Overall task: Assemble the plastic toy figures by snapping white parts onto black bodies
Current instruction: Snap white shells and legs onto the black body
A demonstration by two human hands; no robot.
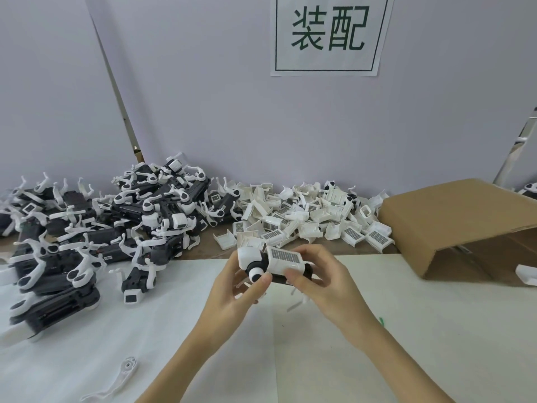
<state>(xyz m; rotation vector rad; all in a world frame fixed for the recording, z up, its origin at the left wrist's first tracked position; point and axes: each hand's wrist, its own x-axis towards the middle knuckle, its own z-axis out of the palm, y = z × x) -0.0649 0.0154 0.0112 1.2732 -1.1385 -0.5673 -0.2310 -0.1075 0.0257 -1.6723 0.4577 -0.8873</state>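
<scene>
Both hands hold one toy figure (263,264) above the white table sheet. Its black body is mostly hidden by the fingers. My left hand (232,289) grips the figure's front end, thumb beside the round black-and-white joint. My right hand (319,277) pinches a white cover with a grey grid label (283,258) that sits on top of the black body. A pile of black bodies with white arms (96,228) fills the left of the table. A heap of loose white covers (305,219) lies behind the hands by the wall.
A tipped brown cardboard box (453,216) stands at the right, with a white part (527,274) beside it. One loose white arm piece (119,379) lies on the sheet at the front left. A wall with a printed sign (328,33) closes off the back.
</scene>
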